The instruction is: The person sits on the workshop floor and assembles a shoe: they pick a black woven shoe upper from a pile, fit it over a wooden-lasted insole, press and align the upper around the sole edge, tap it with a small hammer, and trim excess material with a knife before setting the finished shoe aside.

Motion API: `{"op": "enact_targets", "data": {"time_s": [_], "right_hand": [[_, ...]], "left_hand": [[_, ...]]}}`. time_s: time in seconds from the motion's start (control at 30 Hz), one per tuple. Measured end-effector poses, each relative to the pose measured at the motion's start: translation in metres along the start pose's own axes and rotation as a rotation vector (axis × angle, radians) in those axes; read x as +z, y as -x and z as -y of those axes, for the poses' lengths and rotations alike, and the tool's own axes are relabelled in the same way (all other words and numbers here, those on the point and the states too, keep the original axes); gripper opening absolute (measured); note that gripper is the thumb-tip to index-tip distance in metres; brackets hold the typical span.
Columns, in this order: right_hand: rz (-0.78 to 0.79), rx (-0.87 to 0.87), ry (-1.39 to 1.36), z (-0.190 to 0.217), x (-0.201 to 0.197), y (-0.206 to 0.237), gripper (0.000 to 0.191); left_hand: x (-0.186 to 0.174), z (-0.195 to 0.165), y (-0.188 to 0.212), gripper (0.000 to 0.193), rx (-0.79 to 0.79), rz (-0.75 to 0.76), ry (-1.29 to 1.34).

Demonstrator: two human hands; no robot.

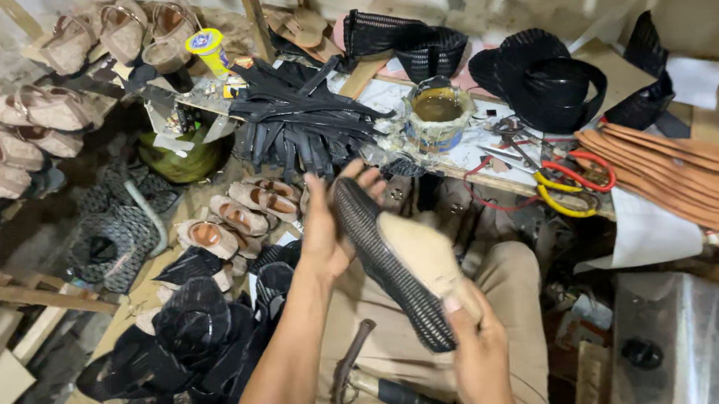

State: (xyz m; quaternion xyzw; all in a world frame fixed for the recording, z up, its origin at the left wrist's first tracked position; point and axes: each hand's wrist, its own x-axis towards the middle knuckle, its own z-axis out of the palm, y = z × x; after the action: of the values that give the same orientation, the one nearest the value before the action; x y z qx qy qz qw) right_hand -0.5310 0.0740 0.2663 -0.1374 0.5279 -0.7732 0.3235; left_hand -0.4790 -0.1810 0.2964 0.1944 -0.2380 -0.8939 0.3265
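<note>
Both hands hold one shoe upper point(392, 258), black mesh with a tan lining showing, tilted diagonally over the lap. Left hand point(328, 229) grips its top end, fingers curled around the far edge, thumb side against the mesh. Right hand point(478, 353) clamps the bottom end, thumb pressed on the tan lining, other fingers wrapped underneath. Upper sits mid-frame, in front of the bench point(489, 148), above beige trousers point(515, 301). On the bench: glue tin point(437, 110) with amber liquid, pile of black straps point(304, 118) just left of it, scissors point(570, 182) with red and yellow handles to the right, stack of tan insoles point(674, 170) at far right, black mesh pieces point(547, 78) behind. A yellow-capped tube point(209, 49) stands at the back left. Floor left: finished tan sandals point(243, 209), heap of black uppers point(193, 329), more beige shoes point(38, 113) on a rack. Hammer point(349, 369) lies near the left forearm. Metal box point(684, 340) bottom right.
</note>
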Motion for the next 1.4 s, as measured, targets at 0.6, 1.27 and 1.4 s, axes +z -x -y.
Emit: {"op": "enact_targets", "data": {"time_s": [0.6,1.27,1.4], "right_hand": [[0.583,-0.539,0.888,0.135,0.102,-0.118,0.078],[0.195,-1.062,1.124,0.002,-0.025,-0.116,0.056],[0.53,-1.078,1.288,0.012,-0.021,-0.13,0.039]], "left_hand": [[-0.065,0.039,0.035,0.066,-0.175,-0.128,-0.84],[0.011,0.011,0.041,0.085,0.113,0.34,-2.03],[-0.002,0.023,0.039,0.084,0.102,0.319,-1.998]]}}
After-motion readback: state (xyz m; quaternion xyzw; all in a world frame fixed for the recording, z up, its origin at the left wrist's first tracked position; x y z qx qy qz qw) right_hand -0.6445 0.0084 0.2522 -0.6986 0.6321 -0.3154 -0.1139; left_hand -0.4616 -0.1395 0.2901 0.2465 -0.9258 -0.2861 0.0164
